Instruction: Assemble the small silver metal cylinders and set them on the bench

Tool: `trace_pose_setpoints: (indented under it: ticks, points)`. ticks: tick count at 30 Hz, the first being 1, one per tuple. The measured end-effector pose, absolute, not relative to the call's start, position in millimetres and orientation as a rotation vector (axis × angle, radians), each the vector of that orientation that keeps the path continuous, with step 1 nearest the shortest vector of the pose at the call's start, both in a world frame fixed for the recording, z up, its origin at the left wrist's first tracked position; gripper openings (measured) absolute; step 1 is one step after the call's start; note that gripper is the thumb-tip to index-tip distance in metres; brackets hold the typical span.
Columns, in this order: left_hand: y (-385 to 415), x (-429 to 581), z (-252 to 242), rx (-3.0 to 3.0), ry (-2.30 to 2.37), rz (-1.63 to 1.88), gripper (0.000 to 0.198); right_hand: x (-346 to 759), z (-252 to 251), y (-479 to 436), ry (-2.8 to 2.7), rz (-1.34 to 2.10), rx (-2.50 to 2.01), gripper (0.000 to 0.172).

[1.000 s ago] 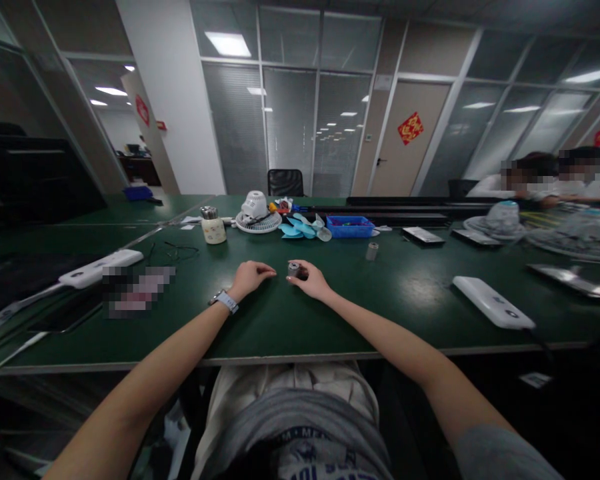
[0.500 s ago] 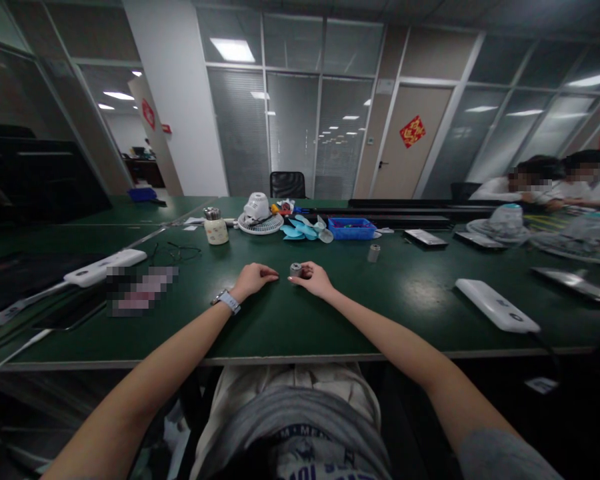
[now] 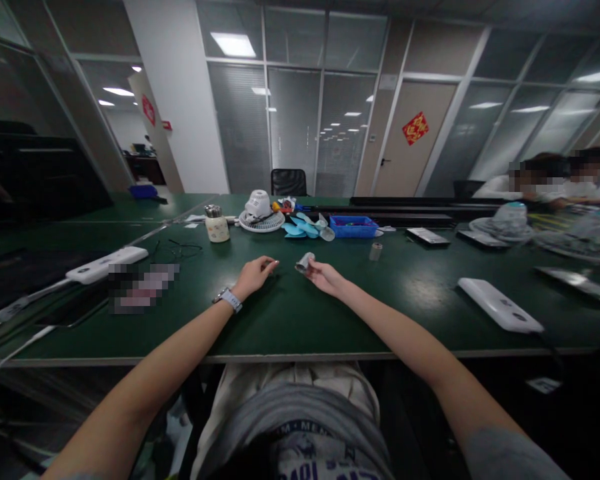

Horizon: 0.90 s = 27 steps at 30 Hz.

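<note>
My right hand is closed on a small grey metal cylinder, gripping it between thumb and fingers. The cylinder is tilted, apparently just above the green table; what its ends look like is blurred. To the left, my left hand rests by the table surface with bent fingers a little apart, holding nothing; a watch is on its wrist. A second, similar grey cylinder stands upright on the table, beyond my right hand and to its right.
Behind my hands are a cream bottle, white fan parts, blue fan blades and a blue basket. White power strips lie at both sides. At the far right, other people sit by the table.
My right hand has tipped the cylinder from upright to tilted, raising it and shifting slightly right. My left hand has stayed in nearly the same place.
</note>
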<state>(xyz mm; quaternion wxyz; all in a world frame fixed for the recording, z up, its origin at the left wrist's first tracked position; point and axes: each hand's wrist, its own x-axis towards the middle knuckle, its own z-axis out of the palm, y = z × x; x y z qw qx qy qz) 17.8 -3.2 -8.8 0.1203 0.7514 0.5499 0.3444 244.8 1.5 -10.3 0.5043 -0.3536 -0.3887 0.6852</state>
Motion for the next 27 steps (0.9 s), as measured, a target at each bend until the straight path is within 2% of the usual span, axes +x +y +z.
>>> trace_pose_setpoints:
  ticks: [9,27]
  points:
    - [-4,18,-9,2.203,1.588,0.99,0.049,248,1,-11,-0.895,1.81,-0.835,0.029]
    - [-3,18,-10,2.191,1.583,1.0,0.05,246,5,-13,-0.8,1.861,-0.869,0.026]
